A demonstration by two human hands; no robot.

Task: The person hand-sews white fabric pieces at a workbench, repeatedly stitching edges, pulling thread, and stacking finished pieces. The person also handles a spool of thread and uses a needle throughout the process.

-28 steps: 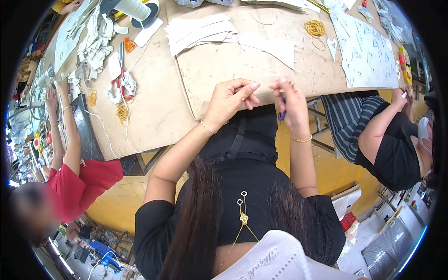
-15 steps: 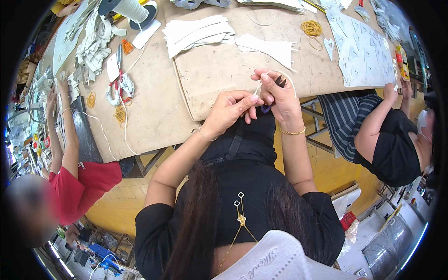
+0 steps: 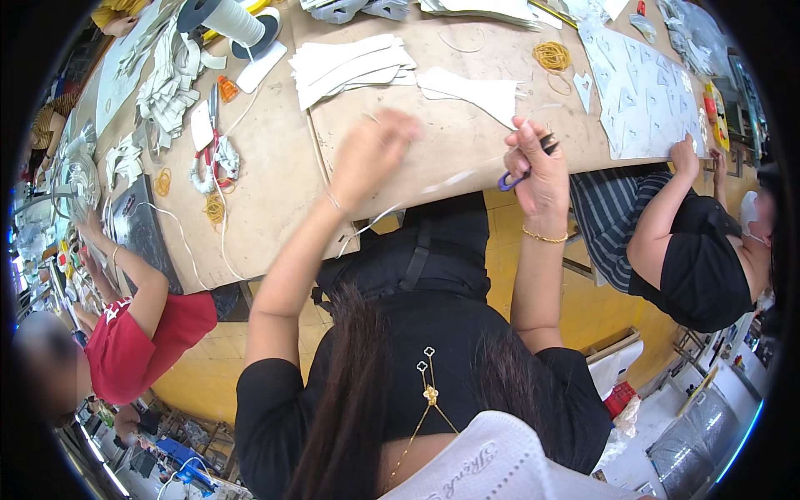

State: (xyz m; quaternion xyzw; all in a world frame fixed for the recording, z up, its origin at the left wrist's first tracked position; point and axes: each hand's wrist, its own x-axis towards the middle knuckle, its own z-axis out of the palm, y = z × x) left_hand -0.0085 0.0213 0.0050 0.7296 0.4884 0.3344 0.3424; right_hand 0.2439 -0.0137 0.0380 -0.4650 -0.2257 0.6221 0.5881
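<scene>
Above the near table edge, my right hand [image 3: 540, 171] is closed around small snips with a purple loop [image 3: 510, 181] and dark blades [image 3: 548, 143]. A white cord [image 3: 425, 187], partly blurred, stretches from that hand down and left past the table edge. My left hand [image 3: 371, 154] is over the table, below the stack of white pieces [image 3: 350, 67]; motion smears its fingers, and what they hold cannot be made out. One white cut piece [image 3: 475, 93] lies flat just beyond my right hand.
At the far left stands a spool of white cord [image 3: 236, 23]. Red-handled pliers [image 3: 210, 142] and rubber bands [image 3: 214, 204] lie left; more rubber bands [image 3: 552, 57] lie far right, near a pale patterned sheet [image 3: 642, 100]. People sit at both sides.
My hands, close together before, have moved apart: the left up and leftward, the right to the right with the snips. The cord now stretches across between them and below.
</scene>
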